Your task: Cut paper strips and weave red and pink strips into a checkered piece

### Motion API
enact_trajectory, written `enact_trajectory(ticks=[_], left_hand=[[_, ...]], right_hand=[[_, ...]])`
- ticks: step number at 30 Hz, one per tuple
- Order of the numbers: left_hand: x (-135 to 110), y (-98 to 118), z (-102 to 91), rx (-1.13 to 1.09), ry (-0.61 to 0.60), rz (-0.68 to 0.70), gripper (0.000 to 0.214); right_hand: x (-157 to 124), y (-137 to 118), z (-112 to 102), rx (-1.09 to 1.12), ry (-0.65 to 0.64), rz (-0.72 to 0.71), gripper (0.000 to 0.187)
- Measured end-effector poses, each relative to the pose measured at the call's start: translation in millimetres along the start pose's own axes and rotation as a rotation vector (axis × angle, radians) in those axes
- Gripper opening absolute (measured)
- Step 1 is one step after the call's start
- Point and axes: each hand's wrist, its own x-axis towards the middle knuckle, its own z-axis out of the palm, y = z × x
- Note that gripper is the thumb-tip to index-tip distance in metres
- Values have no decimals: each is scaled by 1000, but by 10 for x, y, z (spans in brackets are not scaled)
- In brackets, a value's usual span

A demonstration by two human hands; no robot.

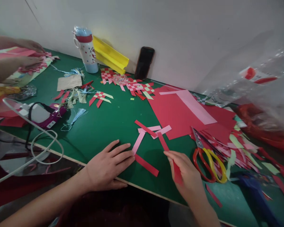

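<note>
My left hand (pixel 112 164) lies on the green table with fingers stretched out, its fingertips at the lower end of a pink paper strip (pixel 139 142). A red paper strip (pixel 146 165) runs from those fingertips toward the right. My right hand (pixel 183 170) pinches another red paper strip (pixel 162 141); part of that strip shows against the palm. The upper end of the held strip meets a short pink strip (pixel 165 130). Farther back, a red strip (pixel 144 127) lies across a pink strip (pixel 153 128).
Scissors (pixel 210 160) with red and yellow handles lie right of my right hand, beside red paper sheets (pixel 170 116) and paper scraps. A bottle (pixel 86 50) and phone (pixel 144 63) stand by the wall. Another person's hands (pixel 33 58) work at far left, beyond a purple power strip (pixel 53 115).
</note>
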Motion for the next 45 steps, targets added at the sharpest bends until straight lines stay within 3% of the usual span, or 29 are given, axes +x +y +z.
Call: enact_trajectory(ticks=[3, 8, 14, 17, 19, 22, 24, 27, 29, 35, 39, 45], left_hand=[[5, 0, -11, 7, -12, 1, 70], [4, -3, -8, -11, -7, -9, 70], [-13, -19, 6, -13, 2, -1, 71], [-12, -20, 13, -33, 10, -13, 73], [-8, -22, 16, -45, 7, -15, 74], [-3, -26, 15, -58, -3, -13, 73], [-3, -27, 13, -63, -4, -16, 72], [-2, -23, 12, -53, 2, -19, 72], [0, -19, 10, -43, 7, -18, 73], [4, -1, -4, -30, 6, -14, 71], [3, 2, -3, -32, 6, -12, 73], [3, -1, -19, -23, -13, -4, 74]], right_hand=[[240, 97, -135, -67, -31, -28, 30], [886, 38, -240, 34, 8, 255, 26], [1640, -81, 110, 415, -86, 362, 35], [1753, -1, 179, 416, -101, 383, 61], [1703, 102, 108, 282, -65, 417, 72], [1501, 264, -68, 66, -119, 392, 43], [1336, 338, -140, -59, -206, 231, 34], [1133, 380, -128, -176, -252, -21, 36], [1051, 371, -93, -229, -240, -64, 36], [916, 261, -213, -253, -312, 16, 25], [687, 176, -360, -181, -301, 178, 19], [229, -25, -364, 74, -123, 426, 25]])
